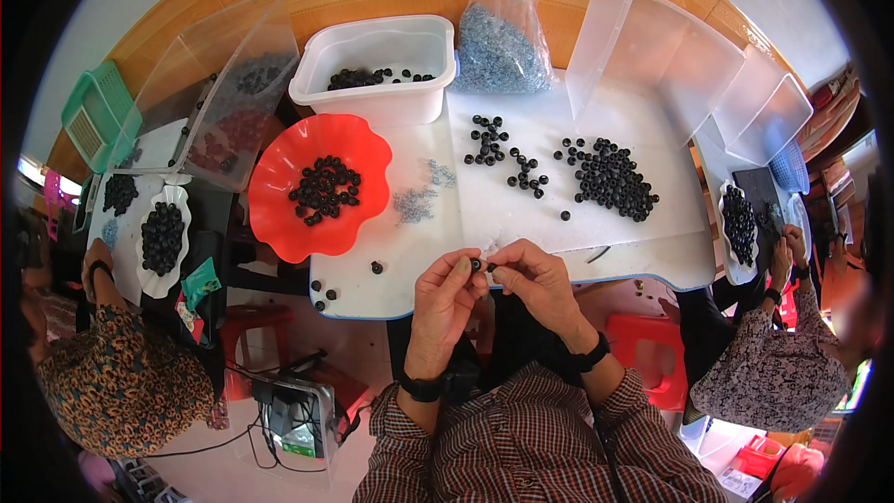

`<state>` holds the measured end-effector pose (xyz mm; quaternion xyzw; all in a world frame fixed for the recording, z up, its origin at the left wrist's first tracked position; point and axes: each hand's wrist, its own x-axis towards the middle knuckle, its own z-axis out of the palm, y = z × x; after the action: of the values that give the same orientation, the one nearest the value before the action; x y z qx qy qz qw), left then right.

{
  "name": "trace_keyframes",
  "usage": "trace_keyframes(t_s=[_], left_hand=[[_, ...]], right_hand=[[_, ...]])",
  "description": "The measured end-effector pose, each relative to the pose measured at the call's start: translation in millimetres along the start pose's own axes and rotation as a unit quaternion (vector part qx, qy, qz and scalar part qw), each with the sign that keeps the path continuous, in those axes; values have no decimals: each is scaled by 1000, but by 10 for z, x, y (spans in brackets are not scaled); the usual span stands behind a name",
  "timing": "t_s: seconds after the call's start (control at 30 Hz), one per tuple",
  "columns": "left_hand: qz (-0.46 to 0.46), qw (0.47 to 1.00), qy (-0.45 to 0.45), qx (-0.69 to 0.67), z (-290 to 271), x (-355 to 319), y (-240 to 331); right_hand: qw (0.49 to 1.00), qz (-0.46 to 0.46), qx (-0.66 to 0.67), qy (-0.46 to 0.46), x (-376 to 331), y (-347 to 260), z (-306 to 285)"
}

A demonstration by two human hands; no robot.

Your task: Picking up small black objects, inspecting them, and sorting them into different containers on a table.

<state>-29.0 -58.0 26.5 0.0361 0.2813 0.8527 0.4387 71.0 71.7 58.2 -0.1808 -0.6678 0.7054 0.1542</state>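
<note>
Over the front edge of the white table point(433, 251), my left hand point(444, 300) pinches a small black round piece point(476, 265) between thumb and fingertips. My right hand point(542, 287) is closed at the fingertips on a second small black round piece point(491, 267), right beside the first. Whether the two pieces touch is too small to tell. Just ahead on a white sheet lies a large pile of black round pieces point(615, 180), with smaller clusters point(487, 141) to its left. One loose black piece point(377, 267) rests left of my hands.
At left, a red scalloped bowl point(270, 191) holds black pieces. Behind it stand a white tub point(372, 110) and a bag of bluish-clear bits point(503, 51). Similar bits point(414, 205) are scattered on the table. Clear bins point(656, 56) stand far right. Other people sit at both sides.
</note>
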Motion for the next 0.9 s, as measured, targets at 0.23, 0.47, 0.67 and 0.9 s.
trace_keyframes(t_s=[0.23, 0.47, 0.67, 0.9], left_hand=[[-2, 1000, 5, 13, -14, 5, -35], [4, 1000, -3, 24, -8, 4, -41], [8, 1000, -1, 30, -8, 4, -53], [15, 999, 10, 48, 5, 1, -78]], right_hand=[[998, -56, 23, 8, 21, 25, 36], [996, -54, 69, 14, 35, 55, 65], [996, -73, 47, 23, 43, 102, 65], [996, -81, 28, 27, 46, 111, 58]])
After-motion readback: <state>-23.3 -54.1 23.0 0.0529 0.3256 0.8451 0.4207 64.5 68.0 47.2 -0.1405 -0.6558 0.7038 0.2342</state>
